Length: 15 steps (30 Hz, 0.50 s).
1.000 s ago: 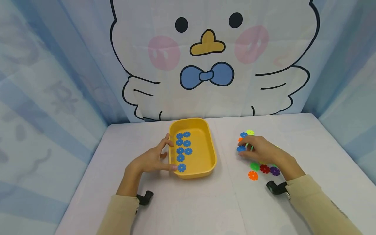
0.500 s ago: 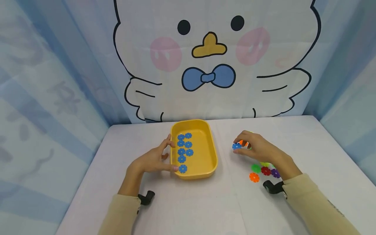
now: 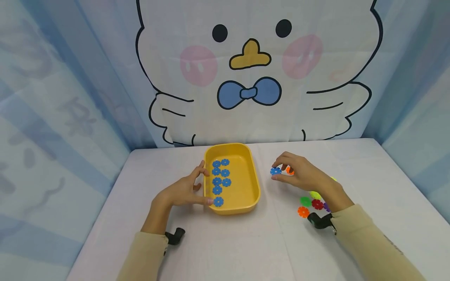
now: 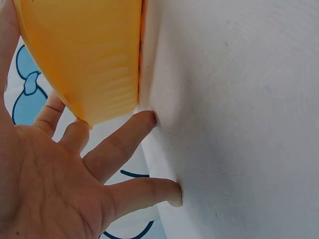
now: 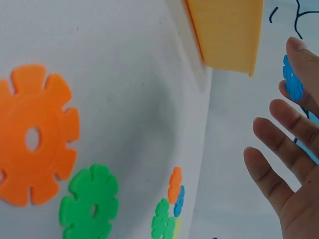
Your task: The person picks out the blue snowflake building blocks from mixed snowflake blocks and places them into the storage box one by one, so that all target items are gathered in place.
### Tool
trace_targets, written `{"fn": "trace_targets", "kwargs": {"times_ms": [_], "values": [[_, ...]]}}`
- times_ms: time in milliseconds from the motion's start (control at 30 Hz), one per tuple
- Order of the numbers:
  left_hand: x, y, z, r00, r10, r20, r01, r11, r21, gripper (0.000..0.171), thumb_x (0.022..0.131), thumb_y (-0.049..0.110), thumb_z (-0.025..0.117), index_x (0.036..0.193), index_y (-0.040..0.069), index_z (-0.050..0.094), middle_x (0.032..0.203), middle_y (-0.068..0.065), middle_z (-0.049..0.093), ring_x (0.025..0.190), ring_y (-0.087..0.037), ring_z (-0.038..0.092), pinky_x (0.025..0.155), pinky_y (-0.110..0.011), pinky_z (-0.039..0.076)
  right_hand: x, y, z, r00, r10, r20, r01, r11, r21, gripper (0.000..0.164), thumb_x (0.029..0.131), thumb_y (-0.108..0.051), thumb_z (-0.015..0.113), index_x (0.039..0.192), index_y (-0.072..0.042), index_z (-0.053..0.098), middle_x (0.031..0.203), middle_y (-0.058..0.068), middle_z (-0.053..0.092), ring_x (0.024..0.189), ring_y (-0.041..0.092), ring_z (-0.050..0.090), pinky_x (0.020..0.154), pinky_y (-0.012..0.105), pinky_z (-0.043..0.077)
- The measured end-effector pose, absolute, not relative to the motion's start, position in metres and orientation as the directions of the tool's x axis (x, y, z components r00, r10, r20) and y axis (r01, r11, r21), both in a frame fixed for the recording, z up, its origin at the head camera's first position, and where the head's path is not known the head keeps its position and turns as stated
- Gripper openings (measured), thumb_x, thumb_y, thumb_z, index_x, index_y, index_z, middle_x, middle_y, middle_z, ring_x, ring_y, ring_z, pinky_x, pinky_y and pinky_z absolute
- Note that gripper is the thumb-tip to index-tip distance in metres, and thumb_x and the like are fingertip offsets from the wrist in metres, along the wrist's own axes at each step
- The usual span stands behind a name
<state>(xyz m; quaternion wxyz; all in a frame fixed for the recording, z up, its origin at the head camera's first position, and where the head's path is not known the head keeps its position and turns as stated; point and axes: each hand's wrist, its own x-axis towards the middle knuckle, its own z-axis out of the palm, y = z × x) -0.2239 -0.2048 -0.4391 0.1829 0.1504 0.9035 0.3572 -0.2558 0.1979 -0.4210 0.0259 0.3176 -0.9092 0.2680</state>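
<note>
A yellow tray (image 3: 242, 175) holds several blue flower-shaped discs (image 3: 216, 181) along its left side. My left hand (image 3: 183, 191) holds the tray's left rim, its thumb at the near end and its index finger farther up. In the left wrist view, two other fingers (image 4: 122, 149) of that hand extend to the table, below the tray (image 4: 84, 55). To the tray's right, my right hand (image 3: 299, 171) pinches a blue flower-shaped disc (image 3: 275, 171) between thumb and fingertips. The right wrist view shows this disc (image 5: 293, 82) raised, with the remaining fingers spread apart.
Loose flower-shaped discs lie at the right, among them an orange one (image 3: 303, 212), a green one (image 3: 305, 201) and a dark red one (image 3: 317, 204). The right forearm hides part of this group. A curtain with a cartoon figure (image 3: 249, 93) hangs behind the white table (image 3: 232, 246).
The right hand has moved left, away from the loose discs and toward the tray, carrying the blue disc. The left hand has stayed at the tray's rim.
</note>
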Motion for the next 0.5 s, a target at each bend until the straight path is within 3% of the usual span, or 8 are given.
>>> {"fn": "trace_targets", "kwargs": {"times_ms": [200,500], "values": [[-0.224,-0.206,-0.439,-0.889,0.398,-0.228,0.133,0.699,0.703,0.084,0.075,0.048,0.091,0.139,0.029,0.039,0.173,0.011,-0.002,0.137,-0.035,0.055,0.118,-0.056,0.036,-0.259,0.187,-0.421,-0.758,-0.578,0.302,-0.642,0.581,-0.5,0.029,0.088,-0.028,0.084,0.112,-0.017,0.072,0.111,-0.005,0.065,0.096,0.017,0.062,0.077,0.041,0.061],[-0.223,-0.204,-0.437,-0.886,0.405,-0.225,0.139,0.696,0.705,0.085,0.076,0.049,0.09,0.139,0.027,0.038,0.173,0.009,-0.001,0.138,-0.036,0.054,0.119,-0.057,0.036,-0.26,0.173,-0.417,-0.775,-0.576,0.26,-0.611,0.579,-0.54,0.03,0.089,-0.036,0.082,0.112,-0.019,0.071,0.112,-0.007,0.063,0.098,0.018,0.062,0.081,0.041,0.061]]}}
